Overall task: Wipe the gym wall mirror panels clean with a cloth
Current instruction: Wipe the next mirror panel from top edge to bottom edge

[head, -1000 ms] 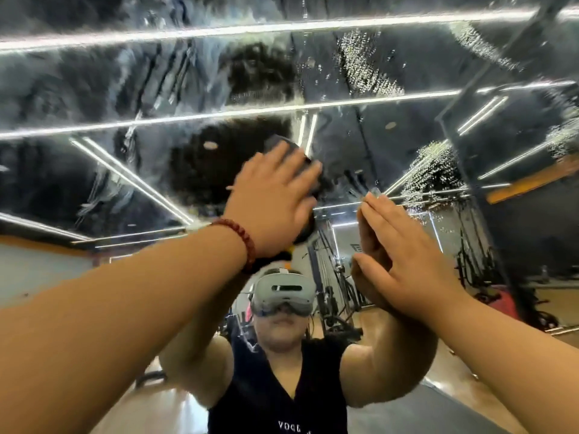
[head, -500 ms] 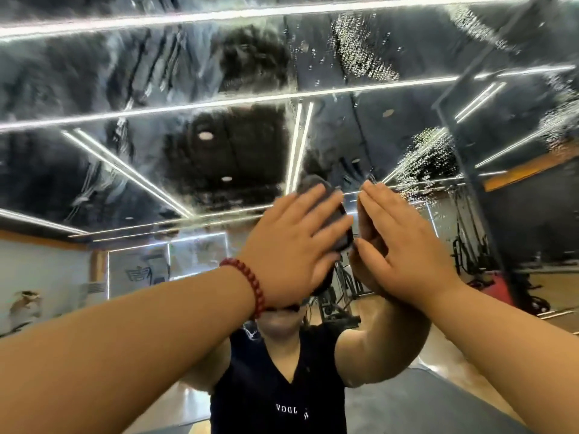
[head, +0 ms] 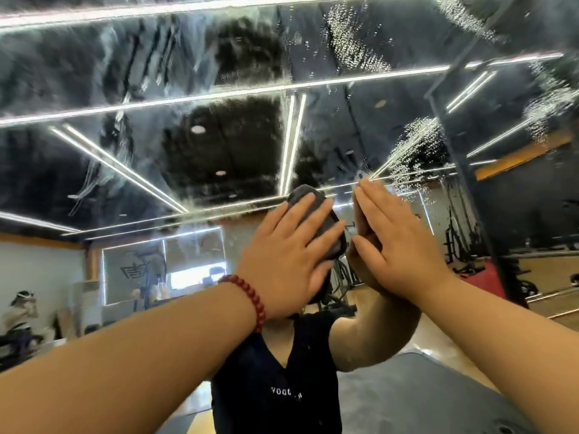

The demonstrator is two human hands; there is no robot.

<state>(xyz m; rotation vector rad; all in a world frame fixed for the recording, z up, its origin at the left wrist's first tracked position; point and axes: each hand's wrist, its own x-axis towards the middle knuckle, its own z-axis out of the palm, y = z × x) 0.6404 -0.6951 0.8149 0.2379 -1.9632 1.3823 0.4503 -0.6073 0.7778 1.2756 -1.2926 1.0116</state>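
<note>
A dark cloth point(head: 316, 214) is pressed flat against the mirror panel point(head: 194, 89) by the left hand point(head: 288, 255), fingers straight and spread over it; the right hand point(head: 398, 242) rests just beside it, palm flat on the glass and empty. Droplet patches point(head: 416, 145) are seen above and to the right, streaks point(head: 119, 142) up to the left. For a clean pass, even pressure is best kept, strokes overlapped toward the wet patches, and the bare palm lifted, since prints would likely be left.
</note>
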